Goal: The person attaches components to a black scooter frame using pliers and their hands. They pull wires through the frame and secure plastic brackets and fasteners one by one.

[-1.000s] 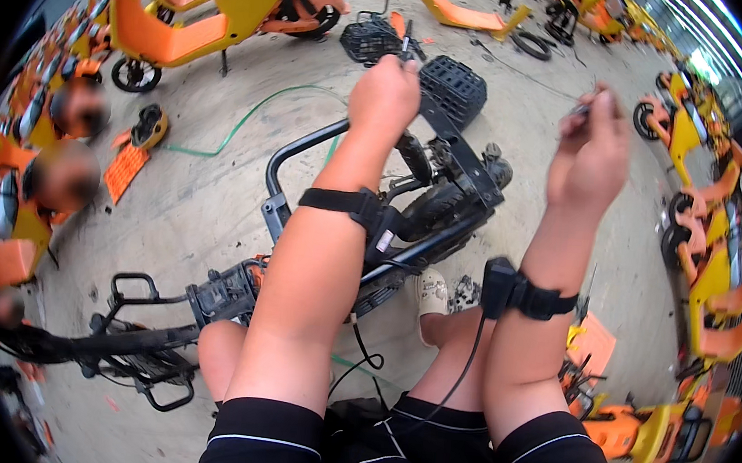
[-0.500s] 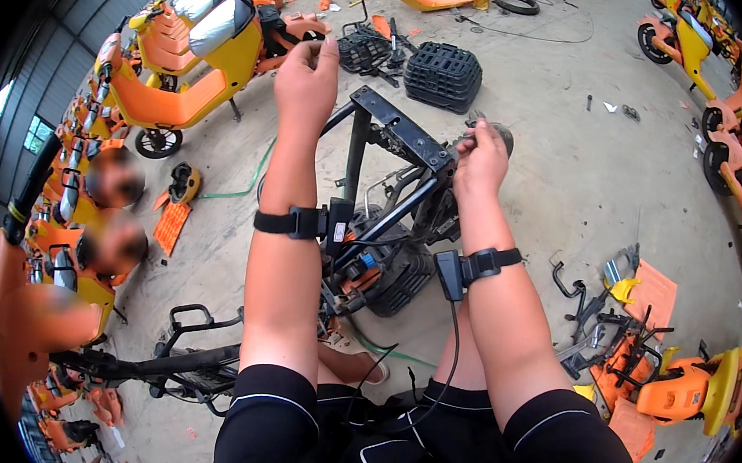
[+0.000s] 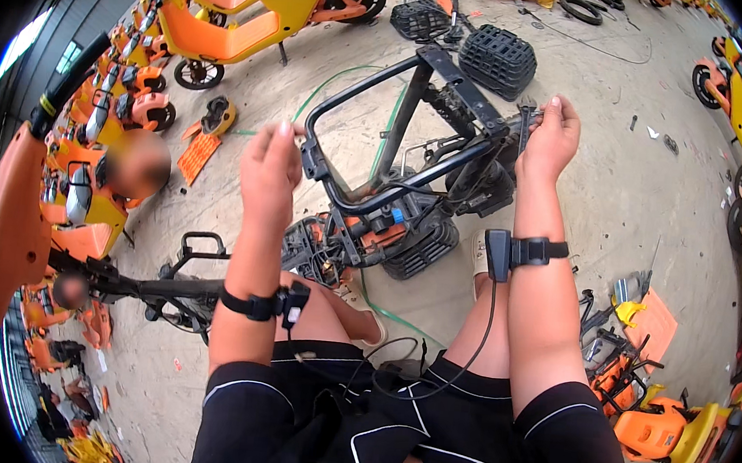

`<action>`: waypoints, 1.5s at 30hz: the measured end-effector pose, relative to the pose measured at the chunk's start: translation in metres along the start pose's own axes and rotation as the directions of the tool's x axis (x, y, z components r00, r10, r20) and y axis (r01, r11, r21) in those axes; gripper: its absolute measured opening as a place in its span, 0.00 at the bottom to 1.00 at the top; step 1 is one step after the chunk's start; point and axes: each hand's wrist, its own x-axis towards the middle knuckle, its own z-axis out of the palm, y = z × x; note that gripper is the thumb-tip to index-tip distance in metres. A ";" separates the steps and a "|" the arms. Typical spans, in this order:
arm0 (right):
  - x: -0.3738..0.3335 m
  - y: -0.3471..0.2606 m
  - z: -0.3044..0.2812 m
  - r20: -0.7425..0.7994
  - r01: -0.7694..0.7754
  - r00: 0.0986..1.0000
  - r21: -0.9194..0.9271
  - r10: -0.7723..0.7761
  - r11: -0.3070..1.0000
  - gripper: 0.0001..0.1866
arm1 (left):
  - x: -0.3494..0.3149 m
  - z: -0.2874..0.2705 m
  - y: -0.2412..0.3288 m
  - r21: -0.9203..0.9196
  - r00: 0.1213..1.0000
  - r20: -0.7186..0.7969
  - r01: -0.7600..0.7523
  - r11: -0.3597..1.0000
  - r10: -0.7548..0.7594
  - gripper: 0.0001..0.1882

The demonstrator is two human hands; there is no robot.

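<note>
A stripped scooter frame (image 3: 413, 202) of black metal tubing stands in front of me, with its motor area and wiring exposed. My left hand (image 3: 270, 170) is raised just left of the frame's seat loop (image 3: 317, 158), thumb and fingers pinched together; whatever they hold, if anything, is too small to make out. On the other side, my right hand (image 3: 553, 142) is closed around a metal tool that looks like a wrench (image 3: 526, 122), beside the rear end of the frame. Black straps with small boxes circle both forearms, and a cable hangs from them.
A black plastic crate (image 3: 497, 62) sits behind the frame. Yellow-orange scooters (image 3: 238, 30) line the left and right sides. A helmet (image 3: 217, 116) lies at left; loose orange panels (image 3: 648, 326) and metal parts lie at right. The handlebar stem (image 3: 119, 283) reaches leftward.
My left hand has come down and nearer, from above the frame to its left side. The right hand has shifted right with the tool. The whole view has turned, showing more of the seat loop.
</note>
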 end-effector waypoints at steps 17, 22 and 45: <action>-0.223 -0.022 0.001 0.918 0.507 -0.161 -0.238 0.362 0.828 0.07 | -0.105 -0.080 -0.108 -0.743 0.827 0.085 0.424 0.518 -0.555 0.17; -0.237 -0.002 0.009 0.942 0.339 0.010 -0.318 0.335 0.885 0.07 | -0.122 -0.074 -0.098 -0.719 0.814 0.062 0.438 0.540 -0.578 0.21; -0.259 -0.023 -0.025 0.832 -0.367 0.131 -0.464 0.539 0.806 0.11 | -0.162 -0.055 -0.091 -0.632 0.703 0.188 0.621 0.463 -0.686 0.27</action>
